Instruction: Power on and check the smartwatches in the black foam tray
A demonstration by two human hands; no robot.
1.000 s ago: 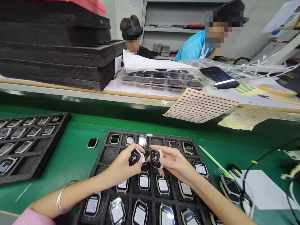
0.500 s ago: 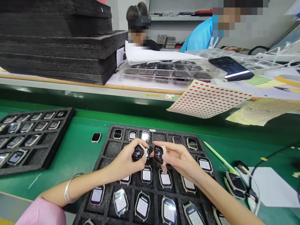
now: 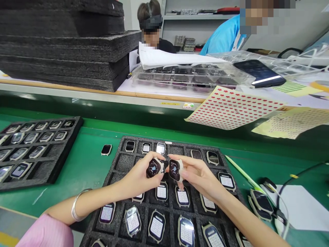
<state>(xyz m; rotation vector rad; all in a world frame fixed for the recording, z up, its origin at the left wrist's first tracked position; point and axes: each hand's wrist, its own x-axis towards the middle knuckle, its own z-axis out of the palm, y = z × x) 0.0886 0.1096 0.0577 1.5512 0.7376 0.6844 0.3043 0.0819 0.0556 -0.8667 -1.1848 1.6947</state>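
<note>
My left hand (image 3: 140, 177) is closed round a small watch body (image 3: 153, 168) with a lit dark screen. My right hand (image 3: 197, 176) pinches a second watch body (image 3: 175, 169) right beside it. Both are held just above a black foam tray (image 3: 120, 164) on the green bench. The tray's pockets hold several watch bodies (image 3: 157, 227) with white lit screens. A silver bangle (image 3: 75, 206) sits on my left wrist.
Another foam tray with watch bodies (image 3: 33, 147) lies to the left, and a single loose watch body (image 3: 106, 149) lies between the trays. Loose units and a cable (image 3: 262, 202) lie at right. Stacked foam (image 3: 64, 44), clear trays, a phone and sticker sheets (image 3: 231, 108) fill the raised shelf. Two people sit beyond.
My hands stay together holding the two watch bodies; they shifted very slightly. The view tilted down a little and moved closer.
</note>
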